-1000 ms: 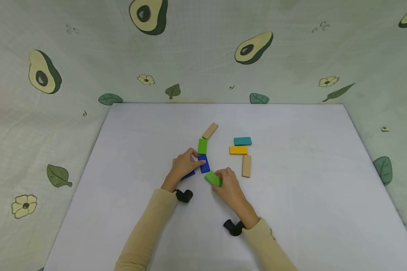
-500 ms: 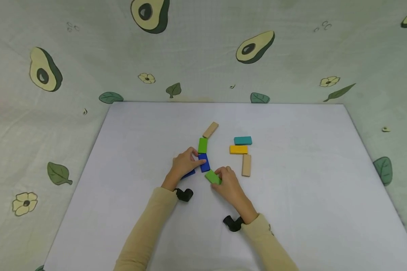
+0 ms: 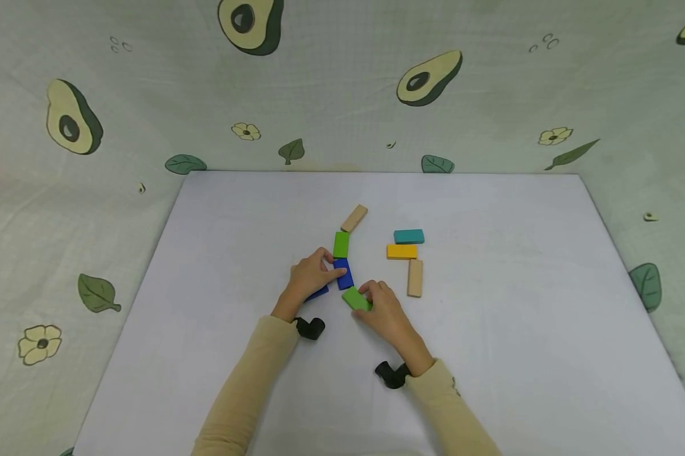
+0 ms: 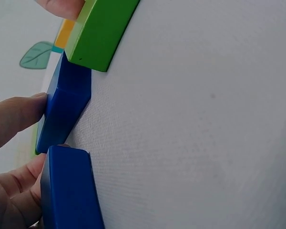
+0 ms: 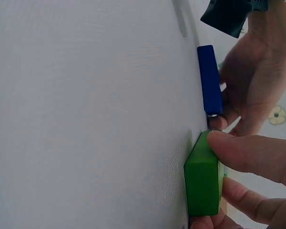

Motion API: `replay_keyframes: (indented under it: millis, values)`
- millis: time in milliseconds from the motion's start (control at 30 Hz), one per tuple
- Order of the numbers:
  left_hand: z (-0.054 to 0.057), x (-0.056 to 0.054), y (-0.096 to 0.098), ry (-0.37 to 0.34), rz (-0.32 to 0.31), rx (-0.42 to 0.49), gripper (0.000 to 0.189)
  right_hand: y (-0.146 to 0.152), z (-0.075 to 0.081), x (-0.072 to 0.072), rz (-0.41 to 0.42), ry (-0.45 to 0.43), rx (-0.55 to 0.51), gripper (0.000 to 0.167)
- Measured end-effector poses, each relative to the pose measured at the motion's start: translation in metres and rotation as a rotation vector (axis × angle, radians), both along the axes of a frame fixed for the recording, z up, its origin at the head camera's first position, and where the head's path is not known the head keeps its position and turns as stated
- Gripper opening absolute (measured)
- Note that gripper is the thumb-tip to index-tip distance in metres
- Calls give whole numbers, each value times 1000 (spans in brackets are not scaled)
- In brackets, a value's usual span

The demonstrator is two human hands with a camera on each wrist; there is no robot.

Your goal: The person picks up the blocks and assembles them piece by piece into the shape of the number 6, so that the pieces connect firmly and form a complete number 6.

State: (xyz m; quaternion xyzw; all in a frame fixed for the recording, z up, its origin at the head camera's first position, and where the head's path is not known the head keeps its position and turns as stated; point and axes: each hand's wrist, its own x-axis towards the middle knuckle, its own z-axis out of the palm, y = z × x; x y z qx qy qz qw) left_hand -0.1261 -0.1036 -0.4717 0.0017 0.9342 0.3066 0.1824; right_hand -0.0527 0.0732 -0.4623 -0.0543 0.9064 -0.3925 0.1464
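Observation:
My left hand (image 3: pixel 310 276) grips a blue wooden block (image 3: pixel 345 277), its thumb lying across the block in the head view. A second blue block (image 3: pixel 318 293) lies partly hidden beneath that hand; it fills the bottom of the left wrist view. Between thumb and fingers, my right hand (image 3: pixel 387 315) holds a green block (image 3: pixel 356 298) at the near end of the gripped blue one. In the left wrist view the held green block (image 4: pixel 97 40) appears to meet a corner of the blue block (image 4: pixel 69 95). Another green block (image 3: pixel 341 244) adjoins the blue block's far end, followed by a natural-wood block (image 3: pixel 354 218) set at a slant.
To the right lie a teal block (image 3: pixel 408 236), a yellow block (image 3: pixel 402 252) and a plain wooden block (image 3: pixel 414 278), close together. All rest on a white table (image 3: pixel 519 304). Avocado-print cloth (image 3: pixel 342 82) hangs behind and at the sides. Each wrist wears a black camera.
My right hand has shifted the green block slightly left, closer to the blue block's near end. The left hand stays in place, and the other blocks have not moved.

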Motion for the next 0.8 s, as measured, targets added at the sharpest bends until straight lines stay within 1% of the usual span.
replay_keyframes:
  millis: [200,800]
  values:
    - [1,0,0,-6,12,7,42,0,1,0,1,-5,7,38]
    - [1,0,1,-11,14,4,42,-1,1,-3,3,-23,32,37]
